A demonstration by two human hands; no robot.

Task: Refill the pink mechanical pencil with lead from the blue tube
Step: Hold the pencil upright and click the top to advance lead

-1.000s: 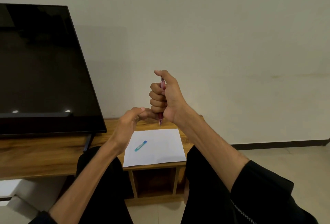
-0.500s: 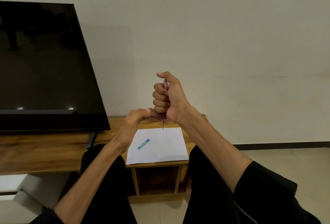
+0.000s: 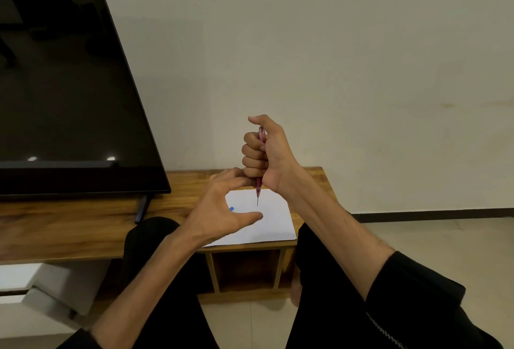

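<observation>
My right hand (image 3: 264, 154) grips the pink mechanical pencil (image 3: 259, 184) upright in a fist, thumb over its top end. The pencil's tip points down, with a thin dark lead sticking out above the white paper (image 3: 275, 218). My left hand (image 3: 219, 207) is just below and left of it, fingers spread in an arc, fingertips near the fist, thumb stretched out under the tip. The hand holds nothing that I can see. The blue tube (image 3: 231, 209) lies on the paper, mostly hidden behind my left hand.
The paper lies on a low wooden table (image 3: 83, 226) with open shelves beneath. A large black TV screen (image 3: 64, 84) stands on its left part. My legs in black flank the table's front. Tiled floor (image 3: 434, 240) lies to the right.
My left hand has opened and dropped lower, its thumb now under the pencil tip, covering most of the blue tube. More lead shows at the tip. My right hand keeps its grip.
</observation>
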